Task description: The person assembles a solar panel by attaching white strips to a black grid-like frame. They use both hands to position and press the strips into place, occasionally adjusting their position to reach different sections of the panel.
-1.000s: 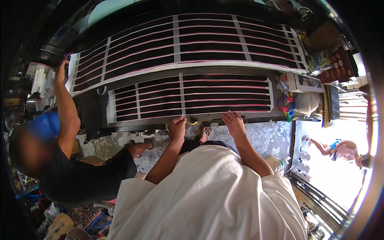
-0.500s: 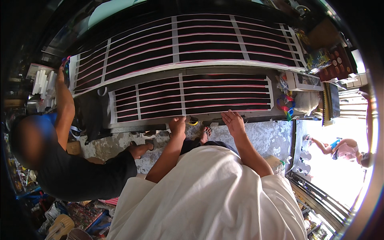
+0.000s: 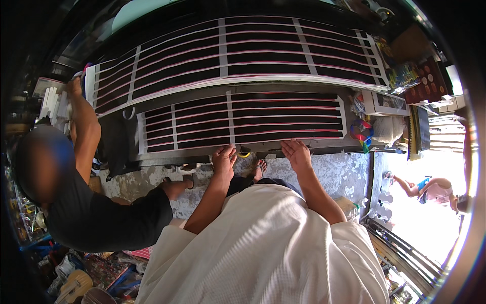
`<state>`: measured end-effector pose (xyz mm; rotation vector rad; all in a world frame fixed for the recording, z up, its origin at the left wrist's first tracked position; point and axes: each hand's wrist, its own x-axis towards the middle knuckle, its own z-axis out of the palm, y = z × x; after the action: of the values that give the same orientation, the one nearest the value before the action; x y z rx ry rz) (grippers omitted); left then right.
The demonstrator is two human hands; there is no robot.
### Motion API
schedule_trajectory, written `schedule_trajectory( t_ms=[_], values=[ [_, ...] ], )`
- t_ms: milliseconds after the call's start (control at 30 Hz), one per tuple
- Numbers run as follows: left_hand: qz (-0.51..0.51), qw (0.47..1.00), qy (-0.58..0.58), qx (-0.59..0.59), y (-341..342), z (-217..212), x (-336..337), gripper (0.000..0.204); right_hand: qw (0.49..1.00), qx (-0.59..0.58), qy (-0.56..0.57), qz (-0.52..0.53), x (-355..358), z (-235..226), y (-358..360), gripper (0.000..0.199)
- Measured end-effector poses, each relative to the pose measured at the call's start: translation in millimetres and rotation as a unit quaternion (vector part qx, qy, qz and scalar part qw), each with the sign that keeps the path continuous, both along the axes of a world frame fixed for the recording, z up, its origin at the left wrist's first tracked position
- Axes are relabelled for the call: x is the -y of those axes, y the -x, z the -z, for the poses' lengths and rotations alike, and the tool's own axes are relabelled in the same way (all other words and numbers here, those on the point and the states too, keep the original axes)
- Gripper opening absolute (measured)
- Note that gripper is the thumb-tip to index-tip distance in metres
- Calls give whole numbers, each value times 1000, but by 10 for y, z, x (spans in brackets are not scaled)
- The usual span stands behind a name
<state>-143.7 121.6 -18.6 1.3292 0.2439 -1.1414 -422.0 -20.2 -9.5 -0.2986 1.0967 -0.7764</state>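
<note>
A long printed sheet, with black bands split by thin white and pink stripes, lies flat on the grey table in front of me. My left hand is at its near edge, left of the middle, fingers loosely apart and pointing up at the border. Farther right along the same edge, my right hand lies with fingers stretched out, its tips touching the border. Beyond is a larger stack of similar striped sheets. Neither hand appears to grip anything.
At the left, a person in a black shirt reaches to the stack's left end. Coloured ribbon and a white box sit at the right. A yellow ring-shaped thing shows under the table edge. Another person is outside.
My left hand has loosened from a closed shape at the sheet's edge, its fingers now apart. My right hand barely moved. The co-worker's arm and head have shifted slightly.
</note>
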Motion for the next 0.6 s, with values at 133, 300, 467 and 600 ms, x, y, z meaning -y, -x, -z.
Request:
schedule_trajectory(
  t_ms=[133,300,467,600],
  values=[
    [17,1000,-20,3,11,-40,92,12,1000,-21,-7,-1,-2,-16,2,28],
    [34,999,-18,-13,-33,5,72,11,1000,-16,-3,1,-11,-9,22,25],
    [61,997,-47,19,-58,52,32,13,999,-18,-23,-42,-40,-4,77,23],
    [65,998,-16,22,-68,28,10,15,987,-54,-51,-142,-81,-101,42,26]
  ],
)
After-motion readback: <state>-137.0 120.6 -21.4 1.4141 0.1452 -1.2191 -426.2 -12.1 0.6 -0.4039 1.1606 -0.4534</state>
